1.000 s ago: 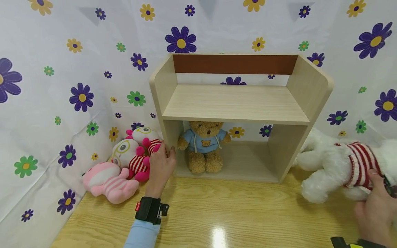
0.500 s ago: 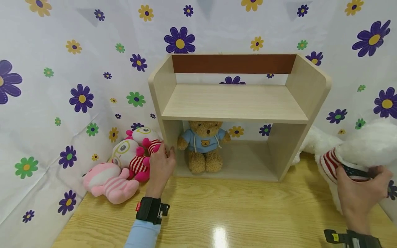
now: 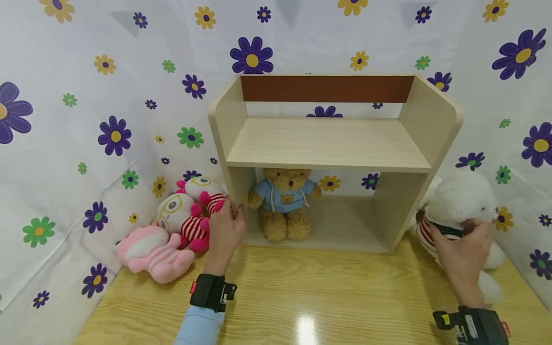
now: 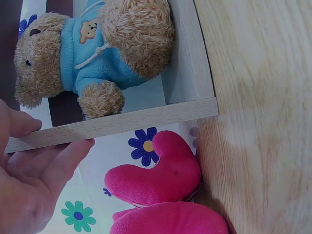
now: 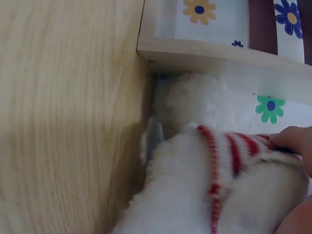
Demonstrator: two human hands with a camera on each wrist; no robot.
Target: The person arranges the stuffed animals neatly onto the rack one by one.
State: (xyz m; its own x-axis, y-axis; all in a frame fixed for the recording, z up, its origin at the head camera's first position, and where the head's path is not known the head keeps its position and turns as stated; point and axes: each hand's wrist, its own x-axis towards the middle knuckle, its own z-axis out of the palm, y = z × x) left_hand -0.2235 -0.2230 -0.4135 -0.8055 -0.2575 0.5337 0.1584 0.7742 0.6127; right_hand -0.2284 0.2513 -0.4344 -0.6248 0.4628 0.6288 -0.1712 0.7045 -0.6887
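The left hand (image 3: pixel 226 232) grips the left side panel of a pale wooden shelf (image 3: pixel 327 143). In the left wrist view its thumb (image 4: pixel 24 123) lies inside the panel and its fingers (image 4: pixel 68 161) outside. A brown teddy bear (image 3: pixel 282 203) in a blue hoodie stands in the lower compartment, on the left. To the right of the shelf, the right hand (image 3: pixel 465 254) holds a white plush dog (image 3: pixel 463 194) by its chest, at a red-and-white striped garment (image 5: pixel 239 151). Part of the dog is hidden behind that hand.
Left of the shelf lie two pink-and-white plush toys (image 3: pixel 174 211) in striped clothes, beside a paler pink plush (image 3: pixel 157 251). All stand on a wooden table (image 3: pixel 276 292). Behind them hangs a flower-print cloth (image 3: pixel 142 86).
The right hand has moved left, bringing the white plush dog nearer the shelf; the dog has turned from lying sideways to more upright. The left hand has kept its place on the panel.
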